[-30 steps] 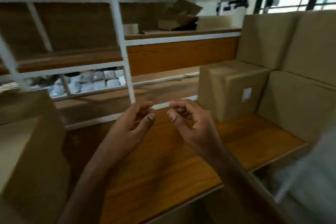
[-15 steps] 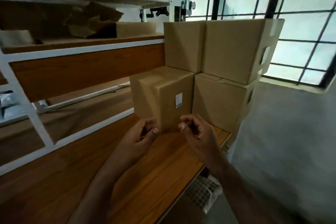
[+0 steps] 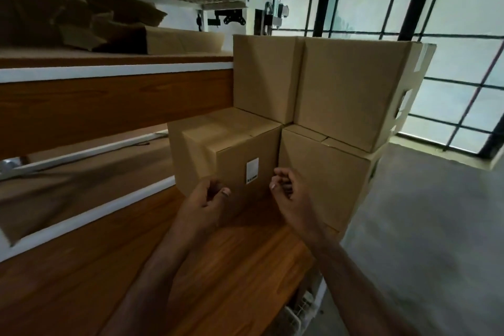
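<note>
View has swung right in the last second: left hand (image 3: 203, 199) and right hand (image 3: 289, 194), empty, loosely curled, apart, now sit just before the small brown white-labelled cardboard box (image 3: 240, 150) on the wooden shelf (image 3: 245, 267), so a grasp looks next.

dim indoors; daylight glares through the window (image 3: 450, 35); edges bend, left shelving (image 3: 81, 150) blurs.
</note>
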A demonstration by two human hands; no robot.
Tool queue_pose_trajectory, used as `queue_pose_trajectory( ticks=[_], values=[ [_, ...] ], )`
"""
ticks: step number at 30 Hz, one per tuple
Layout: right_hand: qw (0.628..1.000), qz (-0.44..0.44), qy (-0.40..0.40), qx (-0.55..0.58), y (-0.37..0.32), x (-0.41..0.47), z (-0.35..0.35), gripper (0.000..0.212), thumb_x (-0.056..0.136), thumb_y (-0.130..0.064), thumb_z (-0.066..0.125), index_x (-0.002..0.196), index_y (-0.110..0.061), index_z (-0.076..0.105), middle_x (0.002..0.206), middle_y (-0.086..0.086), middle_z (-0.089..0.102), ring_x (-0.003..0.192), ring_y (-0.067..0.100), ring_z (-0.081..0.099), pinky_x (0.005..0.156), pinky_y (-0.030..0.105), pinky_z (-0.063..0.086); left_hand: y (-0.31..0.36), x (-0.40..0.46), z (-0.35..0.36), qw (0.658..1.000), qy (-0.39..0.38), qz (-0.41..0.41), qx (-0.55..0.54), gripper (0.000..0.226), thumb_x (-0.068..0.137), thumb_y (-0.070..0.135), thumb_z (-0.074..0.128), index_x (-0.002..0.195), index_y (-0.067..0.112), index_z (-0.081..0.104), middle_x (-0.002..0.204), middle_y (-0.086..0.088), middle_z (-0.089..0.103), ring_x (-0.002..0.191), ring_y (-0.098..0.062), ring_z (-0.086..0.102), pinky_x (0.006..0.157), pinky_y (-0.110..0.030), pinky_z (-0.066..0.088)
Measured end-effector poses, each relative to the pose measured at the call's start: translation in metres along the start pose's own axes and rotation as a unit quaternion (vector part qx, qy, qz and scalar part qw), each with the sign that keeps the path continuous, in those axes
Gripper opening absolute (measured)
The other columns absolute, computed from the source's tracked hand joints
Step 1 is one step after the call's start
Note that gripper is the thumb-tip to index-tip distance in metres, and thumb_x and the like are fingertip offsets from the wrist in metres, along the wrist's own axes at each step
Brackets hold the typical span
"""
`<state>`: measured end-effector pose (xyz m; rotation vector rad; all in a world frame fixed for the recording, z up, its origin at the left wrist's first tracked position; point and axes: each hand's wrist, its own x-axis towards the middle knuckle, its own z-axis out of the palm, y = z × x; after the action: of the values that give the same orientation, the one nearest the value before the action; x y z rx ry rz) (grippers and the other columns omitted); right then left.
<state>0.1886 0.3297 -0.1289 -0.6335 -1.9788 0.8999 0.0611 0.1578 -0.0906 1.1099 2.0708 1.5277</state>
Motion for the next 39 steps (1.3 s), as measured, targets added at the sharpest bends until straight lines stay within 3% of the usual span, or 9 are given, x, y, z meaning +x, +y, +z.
queue_pose_trajectory(
  ticks=[6,9,11,14,21,25,32,36,39],
  values=[
    [1.0,0.003,-0.01,0.014,0.031,0.068,0.004,0.035,0.096,-0.019,0.063,0.13,-0.02,0.057,0.114,-0.005,0.063,0.101,0.004,0.06,0.081,0.015,0.049,0.006,0.056,0.033,0.99,0.116,0.023,0.074,0.029,0.102,0.025,0.054,0.13,0.02,0.056,0.123,0.005,0.051,0.105,-0.005,0.05,0.077,-0.014,0.041],
    [0.999,-0.021,-0.039,-0.008,0.047,0.097,0.008,0.041,0.095,-0.02,0.064,0.135,-0.02,0.053,0.111,-0.005,0.062,0.098,0.006,0.061,0.083,0.025,0.054,0.0,0.083,0.046,0.964,0.211,0.04,0.159,0.032,0.097,0.021,0.06,0.129,0.021,0.059,0.144,-0.008,0.042,0.136,-0.023,0.035,0.106,-0.032,0.032],
    [0.997,-0.025,-0.065,-0.021,0.055,0.116,0.012,0.045,0.095,-0.023,0.063,0.139,-0.02,0.051,0.108,-0.006,0.063,0.094,0.007,0.062,0.082,0.029,0.055,-0.002,0.098,0.052,0.952,0.236,0.037,0.189,0.042,0.093,0.018,0.063,0.134,0.024,0.057,0.156,-0.015,0.031,0.147,-0.03,0.021,0.112,-0.04,0.026],
    [0.995,-0.042,-0.088,-0.025,0.066,0.142,0.019,0.046,0.094,-0.025,0.064,0.138,-0.02,0.051,0.1,-0.007,0.067,0.091,0.01,0.065,0.082,0.038,0.057,-0.003,0.115,0.06,0.944,0.242,0.018,0.224,0.051,0.093,0.017,0.064,0.142,0.026,0.052,0.161,-0.017,0.022,0.15,-0.033,0.014,0.117,-0.049,0.027],
    [0.994,-0.069,-0.084,-0.026,0.082,0.176,0.041,0.06,0.09,-0.033,0.061,0.145,-0.023,0.042,0.093,-0.007,0.064,0.085,0.017,0.063,0.077,0.045,0.057,-0.017,0.132,0.07,0.915,0.27,-0.004,0.301,0.052,0.092,0.019,0.064,0.142,0.028,0.049,0.16,-0.02,0.021,0.147,-0.037,0.02,0.112,-0.055,0.038],
    [0.991,-0.074,-0.09,-0.062,0.087,0.178,0.046,0.053,0.092,-0.03,0.062,0.143,-0.025,0.045,0.093,-0.012,0.061,0.088,0.016,0.062,0.076,0.046,0.057,-0.029,0.131,0.074,0.914,0.276,0.001,0.297,0.056,0.093,0.018,0.063,0.143,0.032,0.044,0.161,-0.017,0.017,0.148,-0.038,0.02,0.111,-0.056,0.041],
    [0.987,-0.102,-0.086,-0.09,0.089,0.172,0.046,0.053,0.096,-0.023,0.06,0.146,-0.025,0.043,0.106,-0.003,0.061,0.095,0.014,0.058,0.071,0.026,0.045,-0.045,0.137,0.068,0.92,0.254,-0.008,0.298,0.072,0.088,0.027,0.073,0.145,0.033,0.03,0.158,-0.012,0.021,0.135,-0.035,0.044,0.092,-0.052,0.057],
    [0.981,-0.147,-0.069,-0.109,0.084,0.164,0.052,0.051,0.094,-0.03,0.059,0.143,-0.03,0.047,0.117,0.002,0.053,0.101,0.016,0.053,0.077,0.033,0.054,-0.053,0.131,0.045,0.918,0.254,-0.004,0.305,0.07,0.09,0.024,0.071,0.146,0.027,0.03,0.153,-0.012,0.029,0.126,-0.034,0.052,0.085,-0.046,0.06],
    [0.977,-0.152,0.004,-0.149,0.087,0.157,0.058,0.057,0.086,-0.034,0.067,0.14,-0.031,0.05,0.13,0.008,0.042,0.114,0.023,0.044,0.09,0.032,0.044,-0.056,0.123,0.04,0.923,0.261,0.0,0.284,0.072,0.091,0.021,0.07,0.148,0.023,0.026,0.153,-0.013,0.031,0.127,-0.032,0.051,0.089,-0.044,0.057]
  ],
)
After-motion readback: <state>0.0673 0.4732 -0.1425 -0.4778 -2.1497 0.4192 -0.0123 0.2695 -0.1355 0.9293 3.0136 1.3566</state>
